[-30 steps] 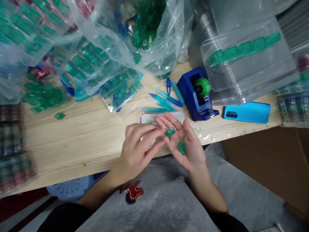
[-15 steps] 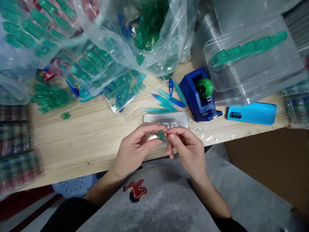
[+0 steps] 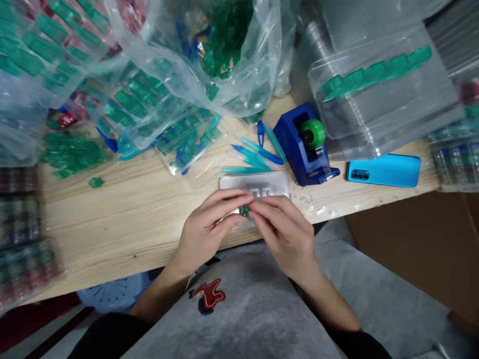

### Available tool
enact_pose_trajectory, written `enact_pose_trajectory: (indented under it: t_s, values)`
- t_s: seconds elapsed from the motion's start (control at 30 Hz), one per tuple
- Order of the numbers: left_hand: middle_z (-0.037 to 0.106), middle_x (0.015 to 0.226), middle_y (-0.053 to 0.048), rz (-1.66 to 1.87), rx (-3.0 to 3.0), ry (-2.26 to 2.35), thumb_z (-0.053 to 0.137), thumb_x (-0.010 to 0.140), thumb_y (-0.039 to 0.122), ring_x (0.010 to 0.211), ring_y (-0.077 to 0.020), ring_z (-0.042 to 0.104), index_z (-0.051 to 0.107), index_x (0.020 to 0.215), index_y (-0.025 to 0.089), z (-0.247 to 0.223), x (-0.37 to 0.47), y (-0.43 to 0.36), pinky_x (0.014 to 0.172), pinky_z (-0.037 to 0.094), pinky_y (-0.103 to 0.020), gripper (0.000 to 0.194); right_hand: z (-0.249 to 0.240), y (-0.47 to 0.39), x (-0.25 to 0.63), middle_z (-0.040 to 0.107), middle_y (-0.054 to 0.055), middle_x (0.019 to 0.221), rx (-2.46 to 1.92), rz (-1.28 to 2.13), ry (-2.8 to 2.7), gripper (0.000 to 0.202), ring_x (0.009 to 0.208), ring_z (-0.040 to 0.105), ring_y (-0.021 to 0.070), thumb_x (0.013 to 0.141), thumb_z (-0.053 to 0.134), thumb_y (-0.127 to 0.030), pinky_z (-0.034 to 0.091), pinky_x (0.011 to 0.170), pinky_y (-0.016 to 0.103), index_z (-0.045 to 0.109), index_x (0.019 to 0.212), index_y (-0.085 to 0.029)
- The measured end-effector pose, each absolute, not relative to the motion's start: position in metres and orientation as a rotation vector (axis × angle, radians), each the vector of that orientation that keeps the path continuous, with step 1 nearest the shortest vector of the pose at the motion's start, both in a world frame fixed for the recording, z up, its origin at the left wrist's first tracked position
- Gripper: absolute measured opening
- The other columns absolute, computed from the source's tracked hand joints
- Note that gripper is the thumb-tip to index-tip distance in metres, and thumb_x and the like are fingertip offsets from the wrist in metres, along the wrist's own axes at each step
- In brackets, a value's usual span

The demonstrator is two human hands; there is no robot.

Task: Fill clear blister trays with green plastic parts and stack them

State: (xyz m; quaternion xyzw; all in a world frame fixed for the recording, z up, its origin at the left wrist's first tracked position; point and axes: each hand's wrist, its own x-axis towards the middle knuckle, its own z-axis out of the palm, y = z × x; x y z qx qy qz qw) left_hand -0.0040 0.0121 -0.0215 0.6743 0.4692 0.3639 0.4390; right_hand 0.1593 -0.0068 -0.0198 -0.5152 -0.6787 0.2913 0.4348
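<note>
Between my two hands is a small translucent green plastic piece, partly covered by fingers. My left hand pinches it from the left, thumb below and fingers above. From the right, the fingertips of my right hand close on the same piece. Just behind and under the fingers lies a clear plastic tray with moulded hollows. Past the tray lie several blue and turquoise pen-shaped plastic parts. One loose green piece rests at the left, near a heap of green pieces.
A blue tape dispenser stands right of the pens, with a blue phone beyond it. Clear boxes hold a green strip on top. Plastic bags of green parts fill the back. Packed stacks line the left edge.
My right hand's fingers have come in closer to the green piece and now meet my left fingertips around it. The whole view has shifted slightly.
</note>
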Motion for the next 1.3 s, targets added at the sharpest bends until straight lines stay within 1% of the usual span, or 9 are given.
enact_pose_trajectory:
  t_s: [0.17,0.3,0.4,0.5,0.67,0.8,0.97,1.07,1.3]
  values:
    - [0.061,0.134,0.0,0.869,1.745,1.188,0.053,0.093,0.011,0.122,-0.0155,0.059,0.049,0.137,0.032,-0.018,0.001,-0.001,0.105,0.051,-0.031,0.048,-0.028,-0.006,0.154,0.067,0.007,0.093,-1.251,0.542,-1.761,0.018,0.083,0.066,0.0142,0.091,0.055,-0.008,0.059,0.068,0.027,0.062,0.104,-0.018]
    - [0.051,0.144,0.0,0.833,1.701,1.147,0.047,0.096,0.01,0.13,-0.0129,0.051,0.038,0.144,0.031,-0.015,0.008,-0.008,0.11,0.044,-0.027,0.053,-0.028,-0.004,0.15,0.064,0.003,0.084,-1.272,0.529,-1.671,0.015,0.074,0.063,0.012,0.088,0.056,-0.006,0.055,0.06,0.023,0.061,0.094,-0.019]
    - [0.062,0.133,0.002,0.857,1.59,1.157,0.048,0.096,0.012,0.122,-0.0109,0.058,0.052,0.135,0.032,-0.016,0.009,-0.006,0.106,0.046,-0.023,0.044,-0.024,-0.002,0.151,0.061,0.001,0.079,-1.295,0.549,-1.646,0.016,0.071,0.061,0.0113,0.086,0.055,-0.004,0.053,0.057,0.023,0.059,0.088,-0.02]
    - [0.072,0.109,0.002,0.943,1.477,1.238,0.056,0.092,0.014,0.103,-0.0105,0.067,0.066,0.113,0.029,-0.018,0.01,-0.001,0.091,0.053,-0.02,0.027,-0.021,-0.001,0.156,0.061,0.002,0.081,-1.278,0.694,-1.601,0.015,0.075,0.061,0.012,0.085,0.055,-0.005,0.051,0.058,0.024,0.058,0.086,-0.02]
    - [0.066,0.092,-0.001,0.965,1.415,1.182,0.066,0.086,0.021,0.091,-0.0138,0.064,0.065,0.092,0.023,-0.016,0.008,0.009,0.082,0.053,-0.025,0.007,-0.02,-0.004,0.169,0.067,0.001,0.092,-1.225,1.157,-1.401,0.013,0.072,0.06,0.0101,0.089,0.059,-0.013,0.05,0.06,0.024,0.065,0.096,-0.022]
    - [0.062,0.082,0.0,0.854,1.326,1.144,0.067,0.085,0.028,0.081,-0.0132,0.062,0.06,0.078,0.02,-0.011,0.005,0.012,0.074,0.051,-0.024,0.012,-0.021,-0.004,0.174,0.068,-0.001,0.088,-1.214,1.402,-1.259,0.016,0.061,0.057,0.008,0.085,0.066,-0.017,0.05,0.057,0.023,0.07,0.099,-0.026]
    - [0.063,0.083,0.0,0.715,1.189,1.177,0.067,0.083,0.027,0.08,-0.0145,0.061,0.06,0.085,0.021,-0.012,0.004,0.009,0.072,0.05,-0.026,0.01,-0.021,-0.006,0.175,0.072,-0.001,0.091,-1.222,1.318,-1.279,0.017,0.079,0.066,0.0128,0.082,0.069,-0.014,0.054,0.068,0.025,0.074,0.092,-0.028]
    - [0.063,0.085,-0.001,0.697,1.162,1.169,0.066,0.082,0.025,0.082,-0.0148,0.061,0.059,0.083,0.02,-0.013,0.005,0.008,0.074,0.049,-0.027,0.009,-0.022,-0.009,0.176,0.073,-0.001,0.088,-1.233,1.207,-1.325,0.019,0.082,0.067,0.0131,0.082,0.069,-0.012,0.055,0.072,0.025,0.075,0.091,-0.028]
    - [0.058,0.085,0.0,0.579,1.033,1.072,0.064,0.08,0.026,0.08,-0.0133,0.056,0.054,0.084,0.019,-0.017,0.004,0.007,0.075,0.046,-0.026,0.012,-0.022,-0.008,0.181,0.07,0.001,0.086,-1.236,1.22,-1.469,0.013,0.075,0.066,0.0123,0.084,0.066,-0.014,0.053,0.061,0.022,0.074,0.088,-0.024]
